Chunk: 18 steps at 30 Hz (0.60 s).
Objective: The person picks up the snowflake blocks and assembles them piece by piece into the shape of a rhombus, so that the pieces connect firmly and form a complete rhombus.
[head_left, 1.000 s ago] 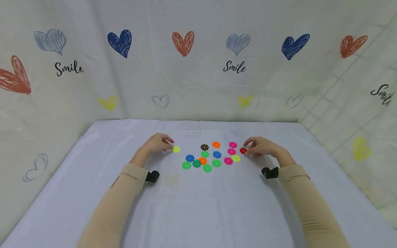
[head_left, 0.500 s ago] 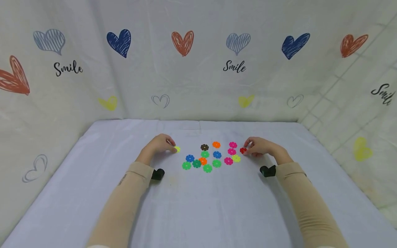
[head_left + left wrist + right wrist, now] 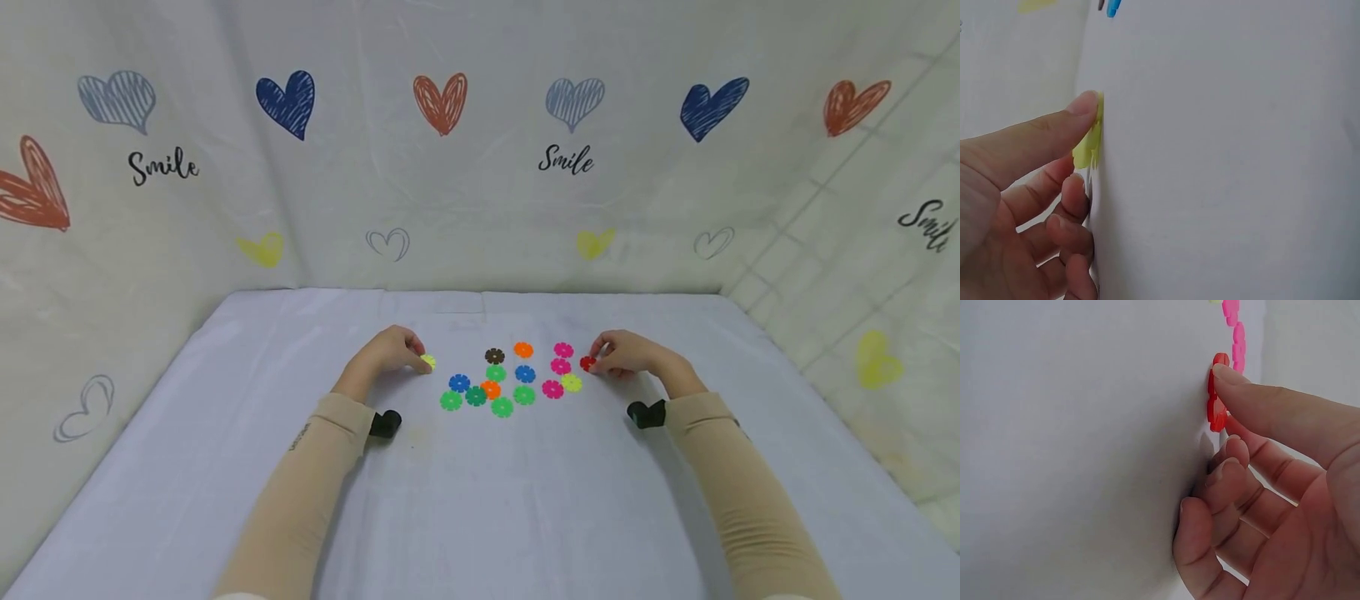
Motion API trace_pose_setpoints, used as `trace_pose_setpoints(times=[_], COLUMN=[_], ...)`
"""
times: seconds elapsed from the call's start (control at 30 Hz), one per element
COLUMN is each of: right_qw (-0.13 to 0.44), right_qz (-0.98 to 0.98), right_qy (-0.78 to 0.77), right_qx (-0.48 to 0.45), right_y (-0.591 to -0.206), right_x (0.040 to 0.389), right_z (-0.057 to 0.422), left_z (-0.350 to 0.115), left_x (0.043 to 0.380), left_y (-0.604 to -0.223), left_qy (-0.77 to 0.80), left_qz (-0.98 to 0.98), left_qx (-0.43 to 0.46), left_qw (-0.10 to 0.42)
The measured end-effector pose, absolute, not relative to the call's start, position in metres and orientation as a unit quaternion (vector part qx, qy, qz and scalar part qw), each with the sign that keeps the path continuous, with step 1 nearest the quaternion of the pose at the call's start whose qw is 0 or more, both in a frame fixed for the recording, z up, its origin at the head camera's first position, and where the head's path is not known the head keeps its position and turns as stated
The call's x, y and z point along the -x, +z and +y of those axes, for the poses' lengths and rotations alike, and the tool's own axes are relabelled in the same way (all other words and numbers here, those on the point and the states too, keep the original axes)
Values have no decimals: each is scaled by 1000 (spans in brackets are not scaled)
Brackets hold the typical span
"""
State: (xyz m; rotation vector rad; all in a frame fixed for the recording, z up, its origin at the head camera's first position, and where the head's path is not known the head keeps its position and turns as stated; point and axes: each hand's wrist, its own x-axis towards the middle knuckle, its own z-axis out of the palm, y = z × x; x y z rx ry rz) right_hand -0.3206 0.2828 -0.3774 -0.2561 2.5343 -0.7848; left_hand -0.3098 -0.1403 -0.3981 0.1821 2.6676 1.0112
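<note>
At the centre left of the head view, the left hand (image 3: 386, 350) is grasping a yellow disc (image 3: 430, 361), pinching it between thumb and index finger. The piece is round and notched, so its outline is running about equally every way. In the left wrist view it is showing nearly edge-on, its seen length running up and down the frame and its top leaning slightly right. Whether it is lying wholly flat or tilting a little, I cannot tell.

At the centre right of the head view, the right hand (image 3: 633, 352) is grasping a red disc (image 3: 588, 364), the thumb pressing on its upper face and the index finger sitting at its edge. This disc is also round; in the right wrist view it is showing as a narrow, almost upright strip above the curled lower fingers, lying close along the white tablecloth (image 3: 480, 508).

Pink discs (image 3: 561, 366) are lying just left of the red one in the head view, with a second yellow disc (image 3: 571, 383) below them. Blue, green, orange and brown discs (image 3: 494, 357) are lying flat around the middle of the frame, between the hands.
</note>
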Motion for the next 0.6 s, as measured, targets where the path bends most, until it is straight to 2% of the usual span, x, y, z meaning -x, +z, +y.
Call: trace_pose_setpoints(times=[0.6], right_qw=[198], right_qz=[926], right_qy=[-302], right_qx=[109], right_y=[-381], right_x=[315], right_z=[280], left_z=[-142], left_x=[306], left_y=[-395], left_qy=[358], left_qz=[918], left_qx=[-88], left_qw=[149])
